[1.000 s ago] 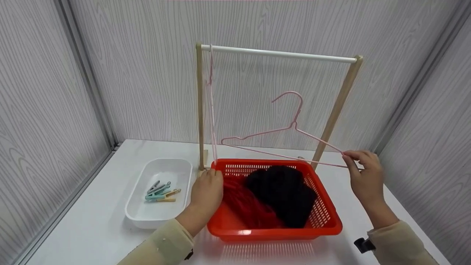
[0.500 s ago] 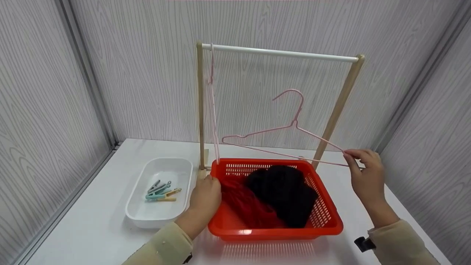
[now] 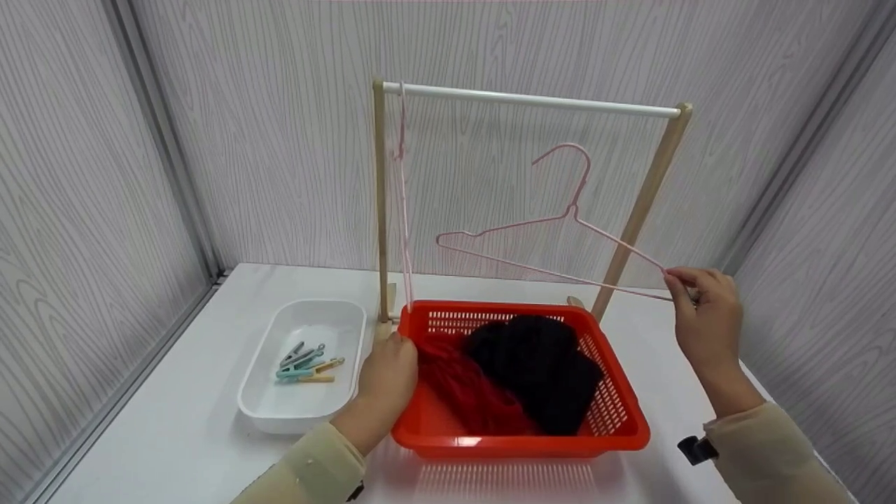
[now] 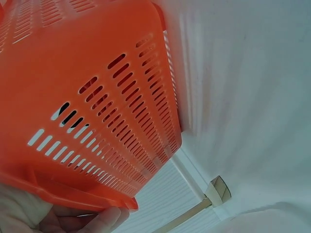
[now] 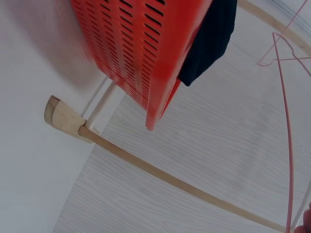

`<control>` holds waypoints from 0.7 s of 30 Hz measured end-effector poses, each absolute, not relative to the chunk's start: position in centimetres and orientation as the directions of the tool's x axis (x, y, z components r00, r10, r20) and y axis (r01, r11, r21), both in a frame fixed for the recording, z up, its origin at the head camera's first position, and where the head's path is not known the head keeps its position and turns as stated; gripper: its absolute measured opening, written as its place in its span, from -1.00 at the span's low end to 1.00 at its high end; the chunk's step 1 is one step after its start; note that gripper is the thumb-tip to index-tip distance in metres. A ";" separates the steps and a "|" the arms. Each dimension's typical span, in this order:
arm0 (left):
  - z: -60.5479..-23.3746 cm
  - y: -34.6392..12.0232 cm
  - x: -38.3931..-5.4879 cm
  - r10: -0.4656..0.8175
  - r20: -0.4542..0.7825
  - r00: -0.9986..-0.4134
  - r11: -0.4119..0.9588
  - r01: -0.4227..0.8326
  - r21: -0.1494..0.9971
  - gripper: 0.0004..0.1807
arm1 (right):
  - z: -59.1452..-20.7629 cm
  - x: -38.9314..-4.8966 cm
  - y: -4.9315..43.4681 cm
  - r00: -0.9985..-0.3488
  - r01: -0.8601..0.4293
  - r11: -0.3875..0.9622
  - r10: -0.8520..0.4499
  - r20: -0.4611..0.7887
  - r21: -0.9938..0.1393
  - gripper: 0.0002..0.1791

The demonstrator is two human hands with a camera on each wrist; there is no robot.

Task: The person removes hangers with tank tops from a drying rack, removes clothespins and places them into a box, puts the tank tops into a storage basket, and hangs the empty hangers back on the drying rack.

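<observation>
My right hand pinches one corner of a pink wire clothes hanger, which it holds up over the far side of the basket with the hook at the top. My left hand grips the left rim of a red plastic laundry basket; in the left wrist view its fingers curl under that rim. Inside the basket lie a dark red cloth and a black cloth. In the right wrist view the hanger runs down the right side, with only a bit of the hand showing.
Behind the basket stands a wooden rack with a white rod. Another pink hanger hangs at the rod's left end, its lower part close to the basket's back left corner. A white tray with several clothespins sits on the left.
My right hand has lifted the hanger and shifted it slightly right. My left hand has moved a little down along the basket's left rim, away from the hanging hanger's lower end.
</observation>
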State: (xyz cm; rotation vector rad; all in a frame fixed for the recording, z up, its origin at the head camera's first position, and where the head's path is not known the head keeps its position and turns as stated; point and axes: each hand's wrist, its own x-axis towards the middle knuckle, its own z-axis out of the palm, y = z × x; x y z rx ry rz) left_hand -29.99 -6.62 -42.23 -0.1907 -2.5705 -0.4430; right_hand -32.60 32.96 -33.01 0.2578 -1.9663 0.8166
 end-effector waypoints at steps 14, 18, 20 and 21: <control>-42.9 -6.4 -30.0 0.036 0.565 -0.824 0.960 0.185 0.208 -0.87 | -29.3 -35.7 33.2 -0.497 -0.431 0.767 0.239 0.835 -0.476 -0.78; -42.9 -6.4 -30.0 0.058 0.561 -0.826 0.969 0.181 0.167 -0.85 | -28.8 -36.5 33.4 -0.490 -0.419 0.768 0.259 0.833 -0.485 -0.78; -42.9 -6.3 -30.0 0.070 0.556 -0.829 0.974 0.178 0.143 -0.85 | -28.6 -36.9 33.5 -0.485 -0.412 0.770 0.267 0.832 -0.487 -0.78; -42.9 -6.3 -30.1 0.072 0.554 -0.830 0.974 0.179 0.141 -0.84 | -28.5 -37.1 33.5 -0.484 -0.409 0.771 0.271 0.832 -0.489 -0.78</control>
